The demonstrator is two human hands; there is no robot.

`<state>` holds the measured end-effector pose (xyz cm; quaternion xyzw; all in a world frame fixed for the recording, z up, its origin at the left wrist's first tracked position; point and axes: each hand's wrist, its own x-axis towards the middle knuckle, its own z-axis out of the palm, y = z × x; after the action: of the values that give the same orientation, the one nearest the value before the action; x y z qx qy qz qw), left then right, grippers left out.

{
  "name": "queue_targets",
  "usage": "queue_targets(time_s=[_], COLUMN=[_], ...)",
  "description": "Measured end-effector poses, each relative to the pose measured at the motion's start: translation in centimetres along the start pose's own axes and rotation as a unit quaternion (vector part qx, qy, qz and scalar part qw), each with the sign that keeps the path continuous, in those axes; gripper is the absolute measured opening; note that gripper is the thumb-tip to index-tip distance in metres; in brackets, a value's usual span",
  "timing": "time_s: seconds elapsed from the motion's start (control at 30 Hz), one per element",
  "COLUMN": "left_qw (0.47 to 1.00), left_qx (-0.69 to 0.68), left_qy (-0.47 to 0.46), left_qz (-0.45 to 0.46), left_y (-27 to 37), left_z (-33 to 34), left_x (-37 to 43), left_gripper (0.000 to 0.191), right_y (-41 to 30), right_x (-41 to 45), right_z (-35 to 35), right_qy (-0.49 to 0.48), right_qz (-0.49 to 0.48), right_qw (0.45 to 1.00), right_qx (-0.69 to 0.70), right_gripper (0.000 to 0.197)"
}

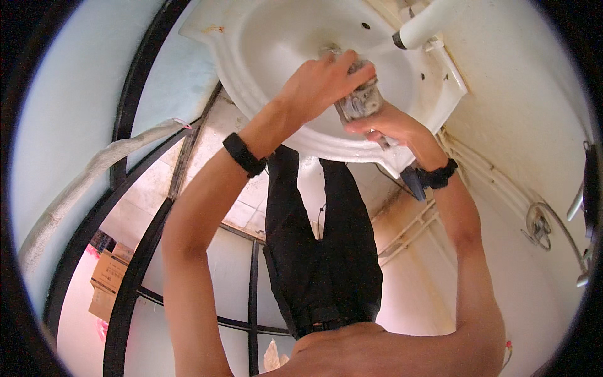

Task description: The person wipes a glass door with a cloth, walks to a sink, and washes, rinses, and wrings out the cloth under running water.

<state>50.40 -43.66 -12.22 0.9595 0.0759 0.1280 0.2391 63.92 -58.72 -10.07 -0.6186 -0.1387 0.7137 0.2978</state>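
Note:
Over a white ceramic washbasin [278, 42], both hands grip a wet, greyish, blurred bundle that looks like cloth [362, 101]. My left hand [325, 77] reaches over its upper part, with the fingers curled across it. Below and to the right, my right hand [388, 122] holds the lower end near the basin's front rim. The bundle is tilted between the hands, and its exact kind cannot be told. A black band is on each wrist. The basin's drain area is partly hidden behind the left hand.
A white cylindrical spout or pipe [424, 28] juts over the basin's right side. Black-framed panels [125, 94] and a pale wrapped pipe [99, 169] stand at the left. Cardboard boxes [108, 273] lie beyond the frame. Wall pipes [494, 174] and a hose [565, 235] are at the right.

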Motion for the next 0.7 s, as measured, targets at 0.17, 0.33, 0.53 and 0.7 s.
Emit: queue_targets(time_s=[0.17, 0.33, 0.53, 0.7], left_qw=[0.963, 0.919, 0.935, 0.940], left_qx=[0.067, -0.020, -0.162, -0.299], left_qy=[-0.194, -0.335, -0.253, -0.017], left_qz=[-0.172, -0.209, -0.191, -0.162], left_y=[1.7, 0.4, -0.9, -0.2], left_z=[1.7, 1.7, 2.0, 2.5], left_x=[1.0, 0.5, -0.9, -3.4], left_gripper=[0.029, 0.014, 0.045, 0.080], right_y=[3.2, 3.4, 1.0, 1.1], right_x=[3.3, 3.3, 1.6, 0.3], right_z=[-1.1, 1.8, 1.1, -0.5], right_qy=[0.213, 0.268, 0.313, 0.344], right_qz=[-0.167, -0.152, -0.124, -0.168], right_qw=[0.832, 0.782, 0.769, 0.826], right_qx=[-0.484, -0.542, -0.544, -0.414], right_gripper=[0.046, 0.041, 0.038, 0.041])
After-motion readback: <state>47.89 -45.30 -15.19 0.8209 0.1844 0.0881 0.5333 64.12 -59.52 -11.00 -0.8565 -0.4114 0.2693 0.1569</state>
